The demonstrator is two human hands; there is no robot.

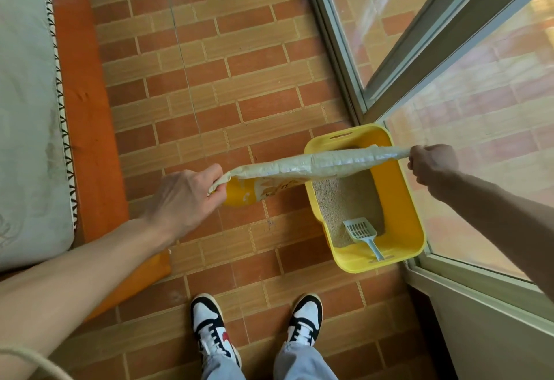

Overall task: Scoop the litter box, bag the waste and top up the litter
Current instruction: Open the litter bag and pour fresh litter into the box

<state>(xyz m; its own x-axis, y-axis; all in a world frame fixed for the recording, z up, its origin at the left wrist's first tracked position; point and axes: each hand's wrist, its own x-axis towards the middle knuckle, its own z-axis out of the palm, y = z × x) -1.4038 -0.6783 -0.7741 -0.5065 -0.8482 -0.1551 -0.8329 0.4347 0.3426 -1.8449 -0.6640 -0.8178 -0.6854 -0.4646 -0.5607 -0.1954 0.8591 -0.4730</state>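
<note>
I see the left hand [183, 196] pinching one end of a crinkled, woven-looking litter bag [302, 166], fingers curled tight; the right hand [433, 166] grips the twisted far-right end. The bag stretches flat between them above the glossy yellow plastic litter box [401, 229], a rounded rectangle at right beside the glass door [449, 58]. Inside it, grainy beige litter [344, 199] and a pale slotted scoop [361, 232] near the front.

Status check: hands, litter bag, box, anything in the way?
Left hand and right hand each grip an end of the litter bag, stretched over the yellow litter box. Scoop lies in the litter. Nothing blocking.
</note>
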